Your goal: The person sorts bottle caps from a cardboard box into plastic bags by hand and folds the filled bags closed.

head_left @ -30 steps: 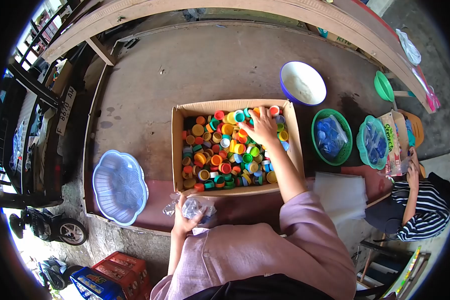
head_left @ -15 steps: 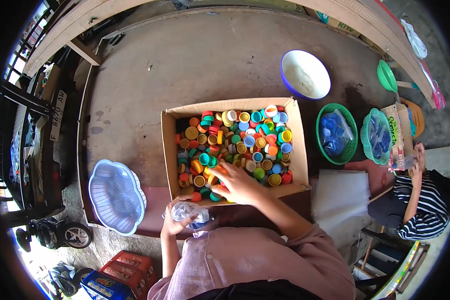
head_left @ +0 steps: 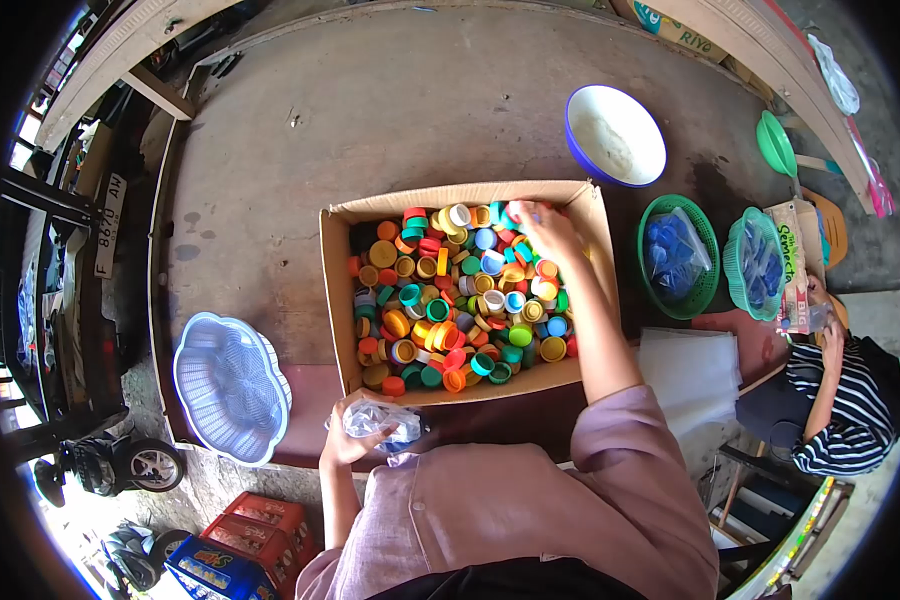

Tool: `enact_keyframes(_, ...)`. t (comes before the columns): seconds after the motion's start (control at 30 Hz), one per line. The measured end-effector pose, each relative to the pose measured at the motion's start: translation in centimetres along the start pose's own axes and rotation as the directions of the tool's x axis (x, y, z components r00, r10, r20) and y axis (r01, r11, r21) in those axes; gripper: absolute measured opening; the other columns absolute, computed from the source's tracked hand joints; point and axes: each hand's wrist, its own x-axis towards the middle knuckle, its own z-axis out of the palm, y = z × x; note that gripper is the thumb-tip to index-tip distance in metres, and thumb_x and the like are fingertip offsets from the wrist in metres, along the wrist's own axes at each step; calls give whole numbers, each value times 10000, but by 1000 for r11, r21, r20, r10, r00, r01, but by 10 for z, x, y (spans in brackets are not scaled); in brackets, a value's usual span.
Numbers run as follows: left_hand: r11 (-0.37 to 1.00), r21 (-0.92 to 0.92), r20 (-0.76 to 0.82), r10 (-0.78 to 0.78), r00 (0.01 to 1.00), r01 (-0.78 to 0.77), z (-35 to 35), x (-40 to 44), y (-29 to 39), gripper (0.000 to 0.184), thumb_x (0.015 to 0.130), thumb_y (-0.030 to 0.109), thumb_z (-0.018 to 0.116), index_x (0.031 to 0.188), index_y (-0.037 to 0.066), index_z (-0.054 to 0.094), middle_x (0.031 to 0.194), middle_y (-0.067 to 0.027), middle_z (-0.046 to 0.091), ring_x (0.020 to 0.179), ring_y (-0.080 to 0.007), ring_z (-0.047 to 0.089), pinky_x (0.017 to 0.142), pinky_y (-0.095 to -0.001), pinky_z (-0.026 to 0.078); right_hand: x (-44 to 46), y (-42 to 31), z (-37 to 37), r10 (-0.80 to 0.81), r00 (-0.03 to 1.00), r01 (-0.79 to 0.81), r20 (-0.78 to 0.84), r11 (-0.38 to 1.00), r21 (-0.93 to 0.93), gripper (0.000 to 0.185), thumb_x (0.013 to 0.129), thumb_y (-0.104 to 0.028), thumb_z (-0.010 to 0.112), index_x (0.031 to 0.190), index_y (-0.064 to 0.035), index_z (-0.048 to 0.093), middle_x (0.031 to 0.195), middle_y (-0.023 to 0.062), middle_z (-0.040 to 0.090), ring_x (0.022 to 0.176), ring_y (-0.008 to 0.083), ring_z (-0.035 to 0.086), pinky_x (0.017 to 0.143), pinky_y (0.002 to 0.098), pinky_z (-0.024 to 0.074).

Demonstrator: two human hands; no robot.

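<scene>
A cardboard box [head_left: 595, 215] full of plastic bottle caps [head_left: 460, 300] in many colours stands at the table's near side. My right hand [head_left: 553, 238] reaches into its far right corner, fingers curled down among the caps; what they grip is hidden. Just outside the box's near left corner, my left hand [head_left: 348, 432] is closed around a clear plastic bag [head_left: 395, 422]. Something dark blue shows at the bottom of that bag.
Left of the box lies a pale blue plastic basket [head_left: 232, 390]. To the right are a white bowl [head_left: 615, 135], a green basket [head_left: 705, 290] and a light green basket [head_left: 738, 270] with bagged blue items, and plastic sheets [head_left: 685, 370]. A person in striped sleeves [head_left: 850, 410] sits at right.
My right hand has moved from the near middle of the box to its far right corner. The caps at the near side lie differently. My left hand keeps the bag in place.
</scene>
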Motion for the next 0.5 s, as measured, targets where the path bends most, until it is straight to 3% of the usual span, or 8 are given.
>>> enact_keyframes(0.1,1000,-9,8,23,1000,-23,-1,1,-5,383,595,128,748,899,-38,585,827,-106,645,753,-126,605,698,-262,476,-7,-25,27,87,993,-87,-78,996,-3,591,813,-568,379,1081,-58,507,974,205,603,906,373,582,795,446,452)
enact_keyframes(0.23,999,18,21,29,999,-29,-1,2,-5,384,600,131,744,901,-40,579,830,-110,647,752,-128,607,693,-264,478,-37,-64,43,26,999,-27,35,999,28,533,777,-529,459,1020,-58,512,954,210,599,887,365,585,750,448,460)
enact_keyframes(0.3,999,24,10,28,1000,-28,0,2,-3,378,607,136,740,898,-41,576,827,-110,649,745,-129,609,685,-264,480,-53,-75,73,-69,997,66,-34,994,-81,489,765,-497,492,971,-55,512,943,183,585,875,350,568,709,473,457)
enact_keyframes(0.33,999,26,9,28,1000,-28,0,2,-4,378,607,136,740,898,-41,576,827,-110,649,745,-129,609,685,-264,480,-61,-80,85,-141,976,116,-165,981,-154,437,752,-467,520,932,-69,502,924,140,556,880,312,534,680,476,444)
enact_keyframes(0.37,999,14,10,44,999,-44,0,2,-5,374,607,133,737,897,-41,578,832,-114,650,744,-131,610,684,-264,481,-67,-83,89,-174,968,140,-180,973,-183,417,755,-449,528,940,-77,484,910,114,526,876,279,507,674,458,434)
enact_keyframes(0.5,999,2,-11,42,999,-42,4,1,1,342,612,114,724,883,-30,572,801,-91,639,707,-121,594,669,-253,474,-104,-94,95,-343,932,295,-120,906,-304,452,744,-384,574,1033,-53,468,976,144,471,906,292,461,688,449,413)
